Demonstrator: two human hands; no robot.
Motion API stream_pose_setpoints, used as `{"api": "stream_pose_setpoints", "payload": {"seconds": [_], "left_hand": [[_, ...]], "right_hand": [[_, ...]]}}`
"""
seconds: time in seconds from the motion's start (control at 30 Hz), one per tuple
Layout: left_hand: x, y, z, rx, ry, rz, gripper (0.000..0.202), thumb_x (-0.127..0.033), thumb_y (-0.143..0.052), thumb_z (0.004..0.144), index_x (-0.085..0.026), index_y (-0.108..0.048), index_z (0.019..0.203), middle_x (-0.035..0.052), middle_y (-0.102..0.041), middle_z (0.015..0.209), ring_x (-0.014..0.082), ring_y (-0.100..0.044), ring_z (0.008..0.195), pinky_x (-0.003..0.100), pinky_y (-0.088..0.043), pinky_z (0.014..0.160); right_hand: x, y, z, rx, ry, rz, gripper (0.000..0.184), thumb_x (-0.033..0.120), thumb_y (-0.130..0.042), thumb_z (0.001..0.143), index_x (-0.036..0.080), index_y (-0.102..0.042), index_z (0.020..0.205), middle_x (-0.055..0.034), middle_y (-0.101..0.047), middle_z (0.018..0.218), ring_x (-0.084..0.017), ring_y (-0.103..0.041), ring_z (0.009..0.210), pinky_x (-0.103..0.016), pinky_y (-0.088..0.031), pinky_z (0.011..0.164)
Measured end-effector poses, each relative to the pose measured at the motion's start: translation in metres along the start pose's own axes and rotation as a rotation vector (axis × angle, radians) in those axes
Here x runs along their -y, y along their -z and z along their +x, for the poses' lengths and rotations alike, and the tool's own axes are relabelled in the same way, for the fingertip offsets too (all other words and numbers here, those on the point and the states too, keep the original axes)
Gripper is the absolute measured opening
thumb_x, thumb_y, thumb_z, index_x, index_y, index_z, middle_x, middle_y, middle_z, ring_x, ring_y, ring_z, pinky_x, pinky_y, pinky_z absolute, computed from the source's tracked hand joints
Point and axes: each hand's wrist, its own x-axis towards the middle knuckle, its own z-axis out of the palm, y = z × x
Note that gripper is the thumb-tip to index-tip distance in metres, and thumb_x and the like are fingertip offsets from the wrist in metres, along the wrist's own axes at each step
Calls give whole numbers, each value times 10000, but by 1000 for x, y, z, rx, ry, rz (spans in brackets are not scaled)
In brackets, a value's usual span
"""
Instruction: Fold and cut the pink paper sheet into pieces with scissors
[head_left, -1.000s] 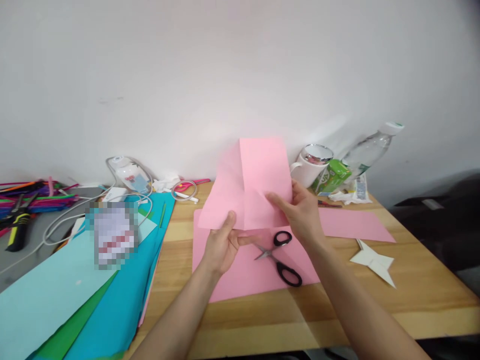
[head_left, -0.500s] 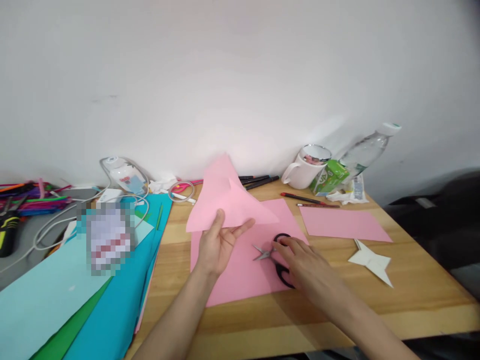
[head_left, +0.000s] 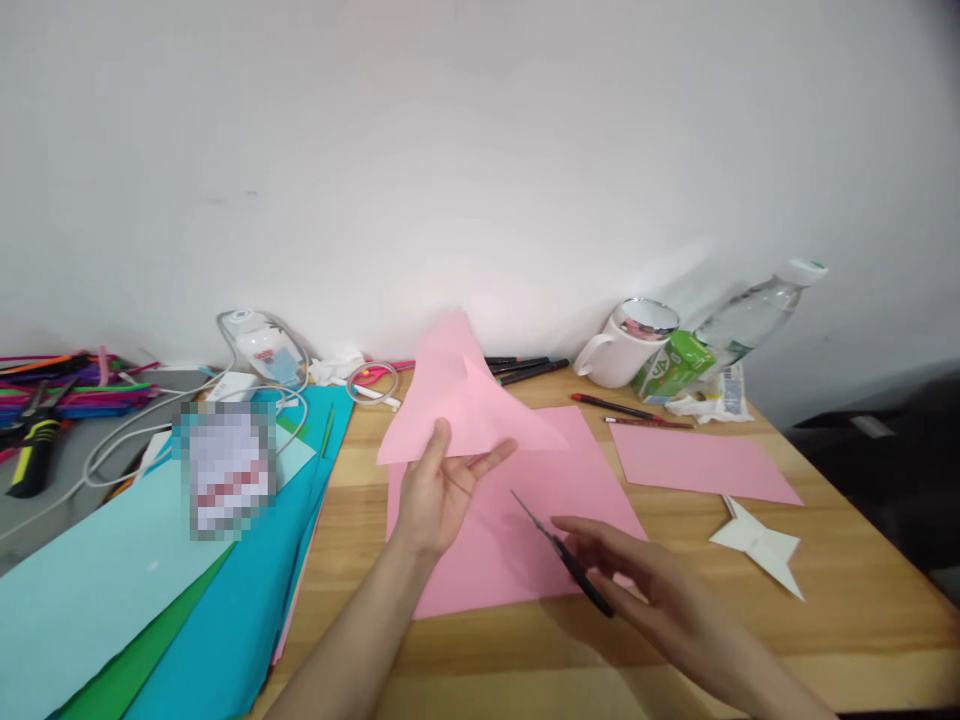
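My left hand pinches the lower edge of a folded pink sheet and holds it up above the wooden table, thumb in front and fingers behind. Lower right, my right hand has its fingers closed around the black handles of a pair of scissors, lifted off the table with the blades pointing up-left toward the held sheet. Beneath both hands lies a large flat pink sheet.
A second pink sheet and a white folded paper star lie to the right. Mug, green carton, water bottle and pens stand at the back. Blue and green sheets, cables and tools fill the left.
My right hand let go of the folded pink sheet, dropped to the scissors on the table and picked them up. The left hand kept the sheet, which sagged lower.
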Motion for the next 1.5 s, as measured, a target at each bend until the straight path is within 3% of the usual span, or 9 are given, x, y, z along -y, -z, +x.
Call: {"api": "stream_pose_setpoints", "payload": {"seconds": [0.13, 0.3, 0.43, 0.53, 0.6, 0.67, 0.93, 1.23, 1.5], "left_hand": [[-1, -2, -2, -26, -5, 17, 209, -269, -585, 825, -70, -623, 777, 130, -719, 775, 311, -679, 861, 513, -449, 908], [-3, -6, -5, -95, -3, 19, 215, -296, -619, 799, -87, -612, 747, 101, -711, 729, 319, -669, 897, 501, -423, 937], [-8, -7, -7, -138, 50, 32, 279, -353, -606, 799, -75, -625, 797, 131, -712, 747, 323, -678, 863, 464, -463, 894], [-10, -8, -8, -127, 109, 85, 350, -413, -543, 824, -86, -640, 899, 156, -723, 810, 257, -700, 640, 327, -555, 573], [-11, -7, -8, -97, 149, 143, 385, -444, -507, 831, -109, -634, 973, 157, -728, 834, 189, -645, 442, 227, -420, 300], [-11, -5, -8, -53, 135, 180, 373, -440, -494, 836, -133, -627, 1002, 143, -734, 818, 136, -561, 318, 184, -261, 201], [-7, 3, -7, -63, 54, 279, 230, -361, -563, 814, -157, -665, 787, -24, -528, 315, 97, -411, 190, 169, -257, 221], [-3, 4, -4, -187, 32, 373, 285, -381, -677, 705, -129, -579, 614, 114, -711, 579, 124, -524, 293, 214, -380, 310], [8, 4, -3, -229, 6, 391, 320, -376, -720, 659, -112, -574, 768, 175, -735, 776, 69, -422, 231, 184, -236, 244]], "right_hand": [[26, -23, 1, 161, 5, 636, 452, 374, -600, 822, 289, -469, 1246, -45, -666, 874, -164, -603, 763, -299, -466, 686], [49, -58, 16, 208, 120, 822, 456, 497, -654, 738, 281, -500, 1110, -52, -603, 929, -179, -561, 868, -277, -431, 679], [62, -67, 26, 231, 157, 842, 413, 533, -668, 700, 249, -505, 951, -45, -564, 900, -180, -551, 837, -305, -417, 742], [67, -70, 34, 193, 130, 804, 341, 515, -607, 767, 223, -488, 898, -17, -538, 798, -154, -531, 733, -313, -406, 748], [68, -70, 40, 124, 126, 778, 328, 507, -596, 777, 217, -475, 872, 12, -494, 726, -138, -489, 668, -301, -400, 709], [69, -69, 46, 74, 126, 769, 352, 512, -623, 748, 216, -464, 854, 32, -451, 690, -126, -444, 621, -291, -387, 672], [80, -55, 62, 80, 128, 693, 383, 547, -636, 712, 202, -476, 759, 11, -472, 720, -145, -444, 674, -288, -366, 661], [68, -55, 73, 95, 166, 746, 334, 452, -671, 731, 179, -509, 836, 6, -476, 752, -147, -456, 738, -281, -375, 694], [58, -53, 72, 61, 134, 763, 272, 361, -716, 720, 180, -545, 830, 11, -501, 771, -123, -435, 711, -237, -373, 660]]}}
